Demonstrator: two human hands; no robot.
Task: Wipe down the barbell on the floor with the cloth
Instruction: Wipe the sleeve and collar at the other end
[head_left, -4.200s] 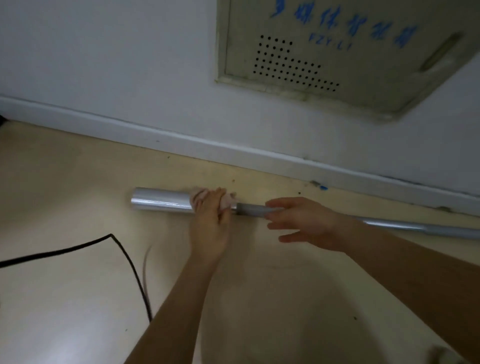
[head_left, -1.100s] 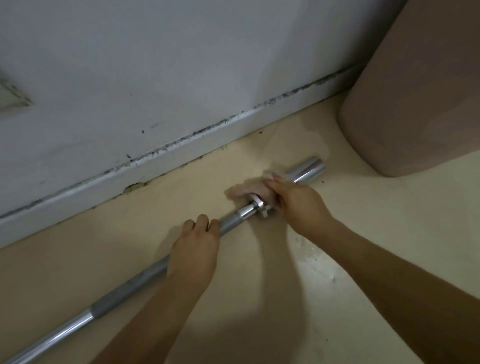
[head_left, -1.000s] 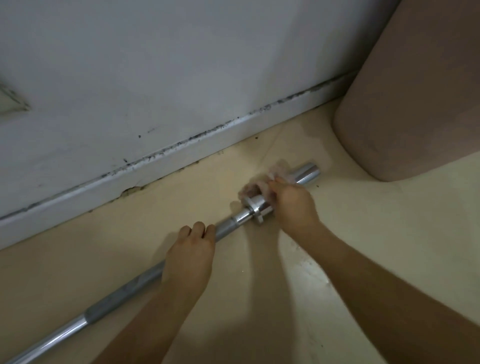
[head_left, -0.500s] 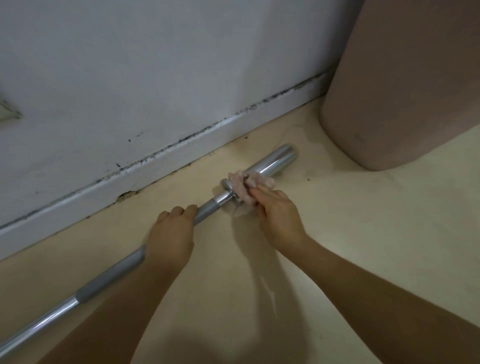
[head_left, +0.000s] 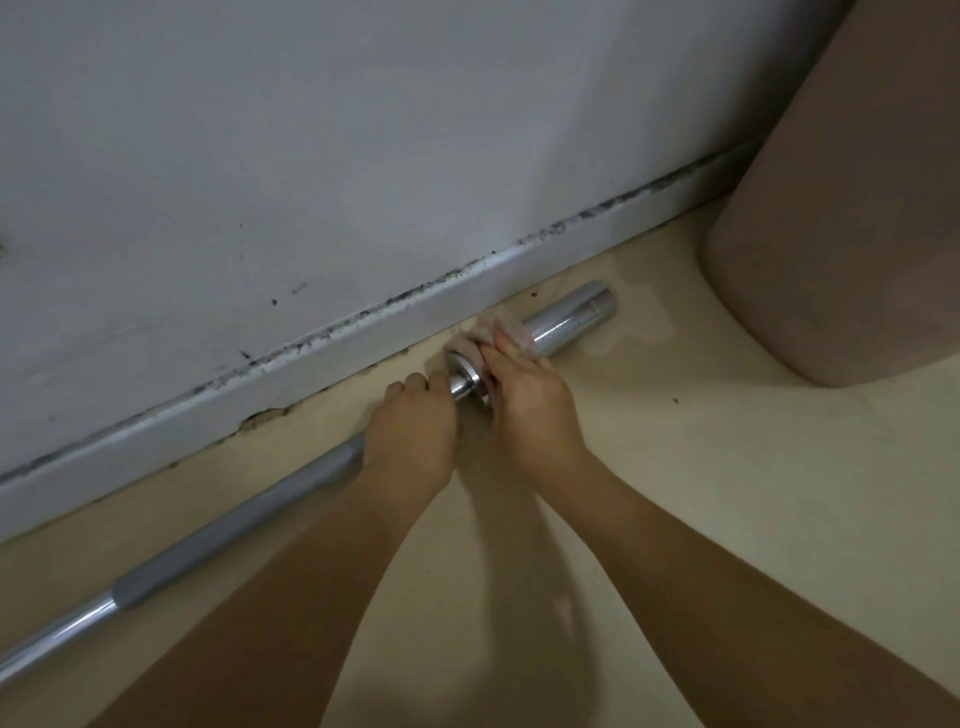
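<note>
A chrome barbell lies on the beige floor along the wall, running from bottom left up to its thick end sleeve. My left hand is closed over the shaft just left of the collar. My right hand presses a small pale pink cloth against the sleeve right beside the collar. Most of the cloth is hidden under my fingers.
A white baseboard with dark grime runs close behind the bar. A large pinkish-brown rounded object stands at the right, near the bar's end. Open floor lies in front of my arms.
My left hand has slid up the shaft towards the collar, close to my right hand. The right hand with the cloth stays at the collar end of the sleeve.
</note>
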